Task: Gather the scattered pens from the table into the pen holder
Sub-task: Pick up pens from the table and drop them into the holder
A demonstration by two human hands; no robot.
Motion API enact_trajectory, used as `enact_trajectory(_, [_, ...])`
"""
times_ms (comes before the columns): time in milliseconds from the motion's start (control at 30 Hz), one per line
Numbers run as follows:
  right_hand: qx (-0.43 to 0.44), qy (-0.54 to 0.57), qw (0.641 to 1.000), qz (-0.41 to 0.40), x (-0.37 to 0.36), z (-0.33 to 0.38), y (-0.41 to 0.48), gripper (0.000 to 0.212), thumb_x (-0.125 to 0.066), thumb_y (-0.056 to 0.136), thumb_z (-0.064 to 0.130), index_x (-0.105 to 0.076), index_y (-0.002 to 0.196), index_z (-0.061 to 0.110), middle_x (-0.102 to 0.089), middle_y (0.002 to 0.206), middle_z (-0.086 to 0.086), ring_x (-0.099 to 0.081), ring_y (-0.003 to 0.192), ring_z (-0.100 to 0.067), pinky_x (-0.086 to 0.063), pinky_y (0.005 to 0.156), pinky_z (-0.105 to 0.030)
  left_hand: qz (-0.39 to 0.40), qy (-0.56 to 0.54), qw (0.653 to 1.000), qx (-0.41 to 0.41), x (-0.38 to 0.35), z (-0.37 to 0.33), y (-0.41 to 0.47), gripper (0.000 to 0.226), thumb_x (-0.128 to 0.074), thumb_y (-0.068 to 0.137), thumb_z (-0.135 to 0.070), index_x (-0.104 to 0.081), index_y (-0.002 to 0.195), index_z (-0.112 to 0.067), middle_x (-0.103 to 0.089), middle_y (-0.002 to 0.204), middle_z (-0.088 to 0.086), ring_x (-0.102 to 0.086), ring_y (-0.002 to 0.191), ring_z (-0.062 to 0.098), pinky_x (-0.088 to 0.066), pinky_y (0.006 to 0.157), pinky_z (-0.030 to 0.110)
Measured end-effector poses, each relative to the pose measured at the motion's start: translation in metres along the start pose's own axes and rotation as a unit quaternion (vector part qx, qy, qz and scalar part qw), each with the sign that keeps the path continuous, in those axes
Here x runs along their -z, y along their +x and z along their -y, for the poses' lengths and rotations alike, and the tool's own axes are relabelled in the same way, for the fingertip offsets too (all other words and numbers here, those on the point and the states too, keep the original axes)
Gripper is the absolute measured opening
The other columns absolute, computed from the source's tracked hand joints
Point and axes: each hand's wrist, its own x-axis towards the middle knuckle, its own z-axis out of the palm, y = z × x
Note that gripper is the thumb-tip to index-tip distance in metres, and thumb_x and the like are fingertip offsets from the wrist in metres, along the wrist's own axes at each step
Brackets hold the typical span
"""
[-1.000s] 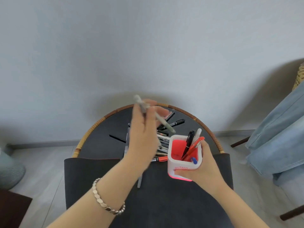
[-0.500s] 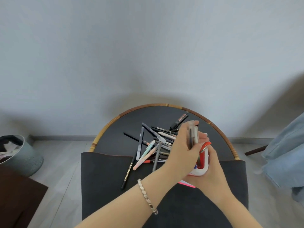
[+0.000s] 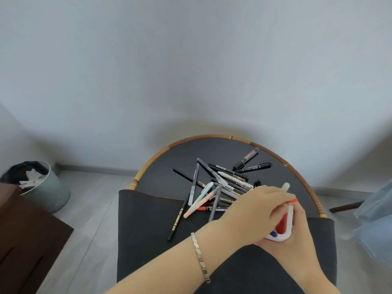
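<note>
White plastic with a red inside, the pen holder (image 3: 285, 228) sits on the dark bench (image 3: 161, 211) between the two hands, mostly covered by them. The right hand (image 3: 301, 232) wraps its fingers around the holder's outer wall on the side away from the left hand and grips it firmly. The left hand (image 3: 257, 211) lies over the holder's mouth, its fingers curled down toward the opening; whether they pinch a pen there cannot be told, since the fingertips are hidden behind the back of the hand. A white pen (image 3: 286, 186) pokes up just beyond the left hand's knuckles, and an orange-red pen clip (image 3: 292, 201) shows at the holder's rim beside the right hand's fingers. A blue cap (image 3: 274, 234) peeks from the holder's near corner, under the left hand.

The scattered pens (image 3: 222, 183) lie in a loose crossed heap on the bench, just beyond the left hand and away from the right. A long black pencil with yellow lettering (image 3: 177, 219) lies apart from the heap, to the outer side of the left forearm. A peach and mint pen (image 3: 198, 203) rests between that pencil and the left hand. Two black markers (image 3: 247, 159) lie farthest from both hands, near the bench's rattan rim (image 3: 152, 161). A silver bracelet (image 3: 200, 257) circles the left wrist. A grey waste bin (image 3: 45, 187) stands on the floor, well off to the left hand's outer side.
</note>
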Motion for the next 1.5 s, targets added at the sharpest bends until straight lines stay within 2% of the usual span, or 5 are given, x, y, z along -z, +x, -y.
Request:
enact_trajectory(200, [-0.034, -0.037, 0.997, -0.05, 0.011, -0.003, 0.012, 0.086, -0.086, 0.052, 0.004, -0.04, 0.124, 0.021, -0.047, 0.114, 0.008, -0.049, 0.102, -0.01, -0.045, 0.097, -0.044, -0.159, 0.016, 0.972, 0.17, 0.011, 0.053, -0.001, 0.027, -0.045, 0.094, -0.02, -0.059, 0.116, -0.012, -0.06, 0.117, 0.004, -0.051, 0.11, 0.013, -0.04, 0.098, 0.024])
enact_trajectory(433, [-0.025, -0.05, 0.997, -0.051, 0.016, -0.013, 0.011, 0.083, -0.085, 0.053, 0.006, -0.037, 0.118, 0.025, -0.048, 0.118, 0.002, -0.05, 0.108, -0.02, -0.042, 0.099, -0.048, 0.069, 0.165, 0.904, 0.389, -0.004, 0.129, -0.031, 0.032, -0.051, 0.089, -0.02, -0.047, 0.119, -0.011, -0.054, 0.116, 0.01, -0.052, 0.104, 0.026, -0.047, 0.083, 0.036])
enact_trajectory(700, [-0.048, 0.018, 0.998, -0.034, 0.01, -0.021, 0.006, 0.072, -0.076, 0.062, -0.008, -0.034, 0.112, 0.023, -0.04, 0.1, 0.028, -0.054, 0.086, 0.007, -0.04, 0.091, -0.022, -0.026, 0.23, 0.906, 0.353, -0.011, 0.127, -0.029, 0.021, -0.043, 0.095, -0.018, -0.046, 0.114, -0.009, -0.059, 0.106, 0.009, -0.056, 0.084, 0.019, -0.042, 0.072, 0.03])
enact_trajectory(1000, [-0.038, -0.013, 0.999, -0.006, -0.009, -0.033, 0.011, 0.074, -0.082, 0.059, 0.005, -0.035, 0.11, 0.029, -0.039, 0.102, 0.031, -0.053, 0.09, 0.007, -0.039, 0.08, -0.005, -0.21, -0.437, 0.853, 0.193, 0.026, 0.03, -0.012, 0.019, -0.041, 0.093, -0.001, -0.052, 0.09, -0.015, -0.066, 0.086, 0.004, -0.064, 0.09, 0.017, -0.05, 0.089, 0.031])
enact_trajectory(1500, [-0.091, 0.146, 0.984, 0.045, -0.02, -0.037, -0.002, 0.116, -0.078, 0.015, 0.066, -0.036, 0.113, 0.021, -0.047, 0.105, 0.018, -0.058, 0.09, 0.003, -0.041, 0.094, -0.02, -0.014, -0.088, 0.991, 0.104, -0.021, 0.031, -0.01, 0.035, -0.046, 0.093, -0.007, -0.051, 0.126, -0.019, -0.056, 0.122, -0.001, -0.049, 0.114, 0.004, -0.036, 0.095, 0.007])
